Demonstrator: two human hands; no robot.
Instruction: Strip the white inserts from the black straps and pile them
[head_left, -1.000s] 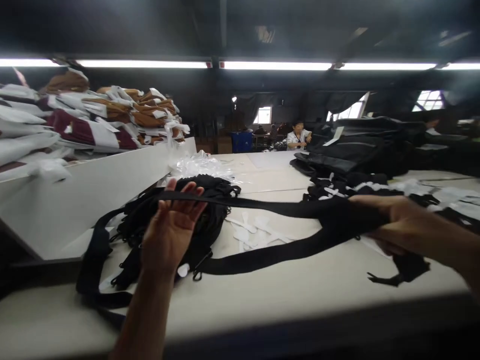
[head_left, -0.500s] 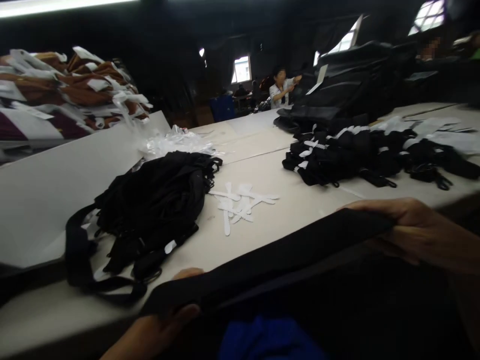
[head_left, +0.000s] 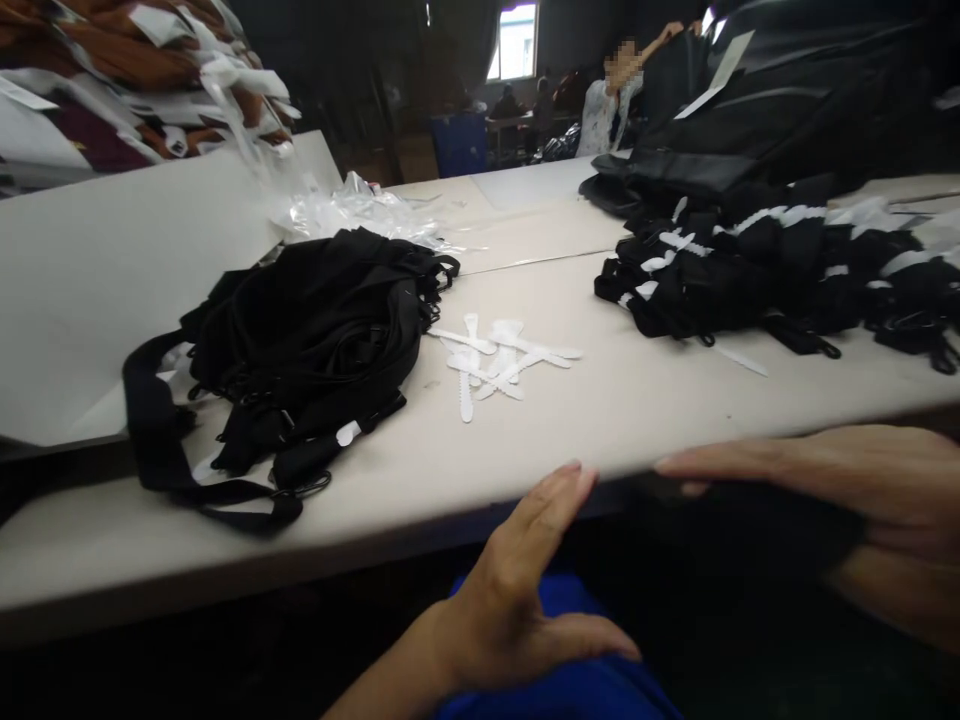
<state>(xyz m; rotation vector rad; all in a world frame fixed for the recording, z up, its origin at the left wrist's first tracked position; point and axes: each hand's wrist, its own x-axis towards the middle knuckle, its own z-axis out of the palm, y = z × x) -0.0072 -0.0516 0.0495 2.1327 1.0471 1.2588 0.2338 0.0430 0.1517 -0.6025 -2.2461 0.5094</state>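
My left hand [head_left: 517, 590] is empty, its thumb spread from the extended fingers, just off the table's front edge. To its right, my right hand [head_left: 840, 480] has its fingers stretched across a dark, blurred length of black strap [head_left: 795, 525], which hangs in shadow below the edge. How the right thumb grips it is partly hidden. A heap of black straps [head_left: 322, 320] with metal hooks lies on the table at left. White toothed plastic strips [head_left: 495, 365] are scattered in the middle. More black straps [head_left: 742, 280], banded with white strips, lie at right.
The pale table [head_left: 600, 440] has a front edge close to me. Clear plastic bags [head_left: 360, 210] and a white board [head_left: 150, 290] stand behind the left heap, near brown bundles [head_left: 112, 60]. Large black bags [head_left: 765, 120] are piled at the back right, beside a person [head_left: 604, 110].
Half a second ago both hands held the black strap stretched between them. My left hand has let go and moved right, towards the right hand. The view has tilted downward.
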